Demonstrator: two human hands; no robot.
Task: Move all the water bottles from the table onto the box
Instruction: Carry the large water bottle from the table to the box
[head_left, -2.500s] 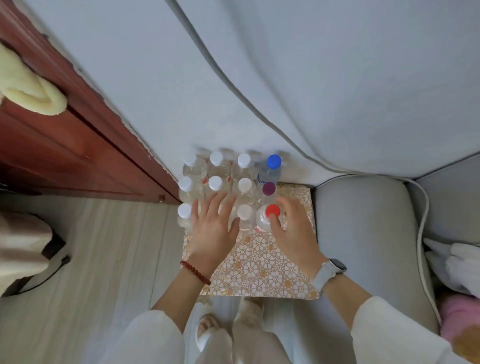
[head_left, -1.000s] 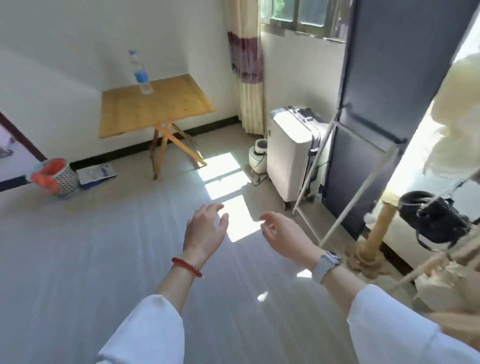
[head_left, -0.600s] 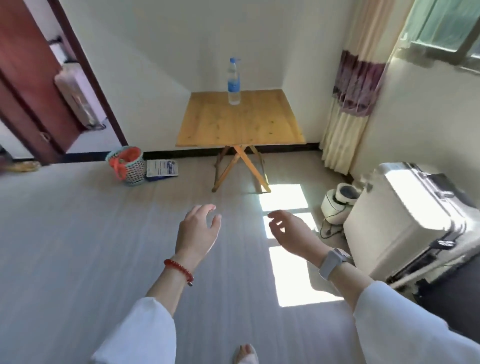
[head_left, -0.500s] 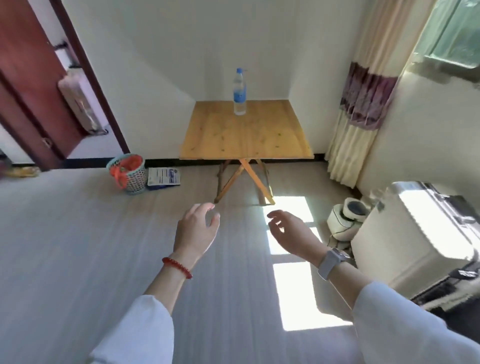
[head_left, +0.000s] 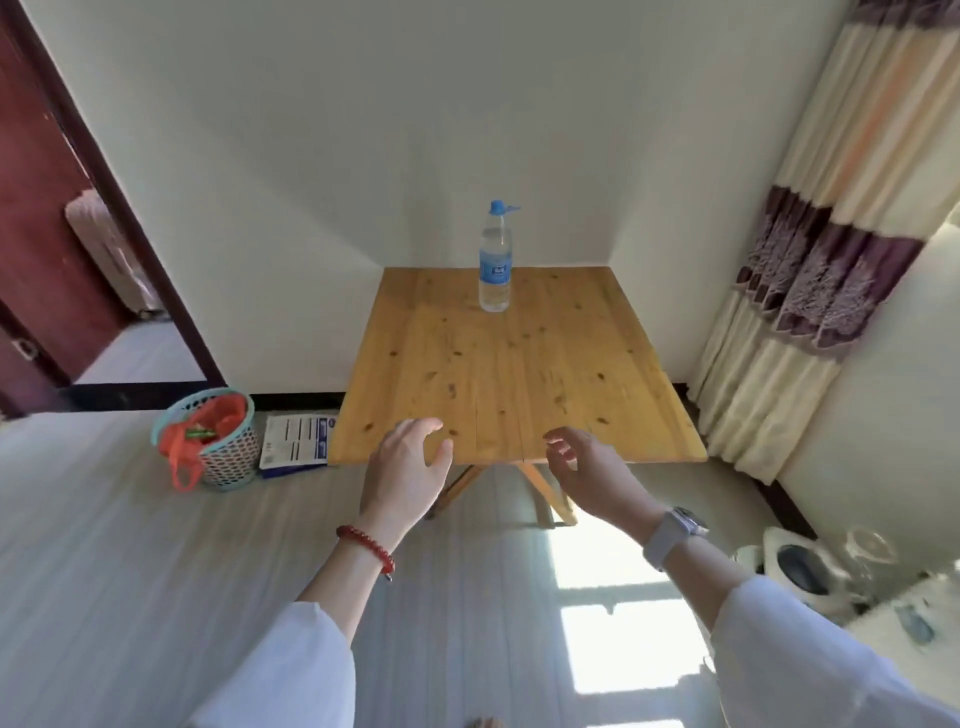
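Observation:
One clear water bottle (head_left: 495, 260) with a blue cap and blue label stands upright near the far edge of a wooden folding table (head_left: 514, 374) set in the room's corner. My left hand (head_left: 408, 475) hovers in front of the table's near edge, fingers relaxed, holding nothing. My right hand (head_left: 592, 475) hovers beside it, fingers loosely curled, also empty, with a white watch on the wrist. Both hands are well short of the bottle. The box with the other bottles is out of view.
A teal basket (head_left: 210, 441) with an orange bag and a flat printed packet (head_left: 296, 441) lie on the floor left of the table. A curtain (head_left: 810, 270) hangs at the right. A doorway (head_left: 78, 270) opens at the left. A white appliance (head_left: 800, 569) sits low right.
The view swung from the box of bottles round to the room, and I have come close to the table. Both hands stayed raised and empty; the table now fills the middle.

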